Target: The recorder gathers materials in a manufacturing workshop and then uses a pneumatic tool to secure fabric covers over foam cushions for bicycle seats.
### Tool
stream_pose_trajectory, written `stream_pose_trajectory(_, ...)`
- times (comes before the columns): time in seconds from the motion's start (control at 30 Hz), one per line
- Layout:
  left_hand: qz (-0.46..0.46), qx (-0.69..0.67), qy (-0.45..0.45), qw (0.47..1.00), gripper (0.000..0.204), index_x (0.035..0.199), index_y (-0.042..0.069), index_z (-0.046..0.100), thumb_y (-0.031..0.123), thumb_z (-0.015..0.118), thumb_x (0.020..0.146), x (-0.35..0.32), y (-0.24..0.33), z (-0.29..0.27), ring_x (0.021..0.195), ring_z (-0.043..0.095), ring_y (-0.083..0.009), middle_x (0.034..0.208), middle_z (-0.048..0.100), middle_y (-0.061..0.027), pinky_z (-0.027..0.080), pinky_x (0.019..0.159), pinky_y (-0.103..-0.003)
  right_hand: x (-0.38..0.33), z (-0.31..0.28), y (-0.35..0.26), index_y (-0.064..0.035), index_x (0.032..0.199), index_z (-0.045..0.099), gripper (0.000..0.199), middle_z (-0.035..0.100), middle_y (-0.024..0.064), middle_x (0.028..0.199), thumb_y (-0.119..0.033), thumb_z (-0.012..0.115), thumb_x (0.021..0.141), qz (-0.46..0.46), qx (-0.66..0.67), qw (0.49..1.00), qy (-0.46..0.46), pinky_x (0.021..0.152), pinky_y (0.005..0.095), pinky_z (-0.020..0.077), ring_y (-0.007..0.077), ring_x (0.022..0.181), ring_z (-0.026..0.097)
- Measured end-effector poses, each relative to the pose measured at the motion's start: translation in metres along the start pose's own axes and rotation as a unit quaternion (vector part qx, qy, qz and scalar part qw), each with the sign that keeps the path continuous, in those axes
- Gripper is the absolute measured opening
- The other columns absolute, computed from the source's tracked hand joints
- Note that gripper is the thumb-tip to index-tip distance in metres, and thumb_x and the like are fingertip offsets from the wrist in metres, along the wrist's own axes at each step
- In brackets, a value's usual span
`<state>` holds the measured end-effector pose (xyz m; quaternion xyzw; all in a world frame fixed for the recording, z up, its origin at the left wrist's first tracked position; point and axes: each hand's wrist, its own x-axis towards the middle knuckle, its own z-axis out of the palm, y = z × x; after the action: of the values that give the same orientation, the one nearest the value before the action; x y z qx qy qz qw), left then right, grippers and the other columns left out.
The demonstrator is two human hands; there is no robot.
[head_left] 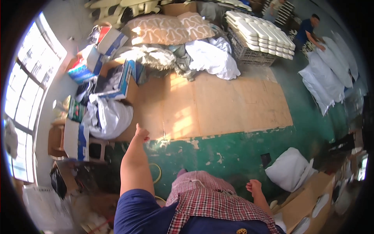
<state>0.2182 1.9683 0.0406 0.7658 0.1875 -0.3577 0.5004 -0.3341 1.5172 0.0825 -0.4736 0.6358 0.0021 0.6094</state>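
My left hand [142, 133] is stretched forward over the near edge of a large brown cardboard sheet [218, 101] on the floor. One digit sticks out while the others curl loosely, and it holds nothing I can see. Closest to it is a white plastic sack [111, 117] with something dark in its mouth. My right hand [254, 186] hangs low beside my checked apron [206, 201], its fingers curled in with nothing visible in them. A stuffed white sack [290, 169] lies on the green floor to its right.
Boxes [78, 138] crowd the window wall at left. Cloth bundles [214, 54] and a dark crate [253, 54] under stacked white pieces [261, 33] line the far side. A co-worker [306, 31] bends by white sacks [327, 76]. An open cardboard box [307, 195] stands near right.
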Motion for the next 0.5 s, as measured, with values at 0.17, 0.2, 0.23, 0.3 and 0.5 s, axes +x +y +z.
stream_pose_trajectory(0.17, -0.02, -0.101, -0.108, 0.989, 0.047, 0.042, 0.011, 0.048, 0.041, 0.047, 0.078, 0.066, 0.025, -0.099, 0.034, 0.041, -0.0235, 0.041, 0.042, -0.0112, 0.03, 0.029, -0.041, -0.032, 0.077, 0.005, -0.006, 0.089, 0.055, 0.015, 0.058, 0.0071, 0.071, -0.016, 0.053, 0.078, -0.014, -0.024, 0.999, -0.015, 0.048, 0.0296, 0.0469, 0.0179, 0.054, 0.057)
stream_pose_trajectory(0.2, -0.081, -0.194, -0.054, 0.976, 0.063, 0.043, 0.01, 0.045, 0.063, 0.034, 0.075, 0.065, 0.032, -0.101, 0.033, 0.038, -0.0246, 0.039, 0.036, -0.0134, 0.029, 0.031, -0.041, -0.04, 0.085, 0.013, -0.006, 0.089, 0.055, 0.015, 0.058, 0.0071, 0.071, -0.016, 0.053, 0.078, -0.009, 0.011, 1.0, 0.014, 0.048, 0.0296, 0.0469, 0.0179, 0.054, 0.057)
stream_pose_trajectory(0.23, -0.066, -0.082, 0.091, 0.99, 0.023, 0.064, 0.015, 0.042, 0.032, 0.051, 0.078, 0.062, 0.039, -0.158, 0.037, 0.035, -0.0192, 0.045, 0.032, -0.0044, 0.041, 0.039, -0.035, -0.046, 0.106, 0.016, -0.0058, 0.087, 0.056, 0.015, 0.059, 0.0075, 0.07, -0.016, 0.053, 0.077, -0.016, -0.029, 0.999, -0.016, 0.048, 0.0294, 0.0469, 0.0174, 0.054, 0.057)
stream_pose_trajectory(0.3, -0.066, -0.145, 0.016, 0.987, 0.035, 0.085, 0.025, 0.033, 0.002, 0.051, 0.065, 0.054, 0.064, -0.106, 0.039, 0.039, -0.0183, 0.052, 0.035, -0.0035, 0.04, 0.036, -0.033, -0.067, 0.086, 0.048, -0.0056, 0.086, 0.058, 0.015, 0.06, 0.0078, 0.07, -0.017, 0.052, 0.077, 0.001, -0.026, 0.998, 0.061, 0.047, 0.0292, 0.047, 0.0169, 0.053, 0.057)
stream_pose_trajectory(0.5, 0.128, 0.146, -0.16, 0.968, 0.009, 0.065, 0.015, 0.046, 0.009, 0.043, 0.072, 0.075, 0.053, -0.127, 0.036, 0.039, -0.0189, 0.048, 0.04, -0.0067, 0.037, 0.032, -0.033, -0.114, 0.055, 0.133, -0.0056, 0.068, 0.062, 0.013, 0.06, 0.0086, 0.061, -0.016, 0.053, 0.068, 0.05, -0.056, 0.982, 0.172, 0.046, 0.0314, 0.0479, 0.0184, 0.05, 0.058)
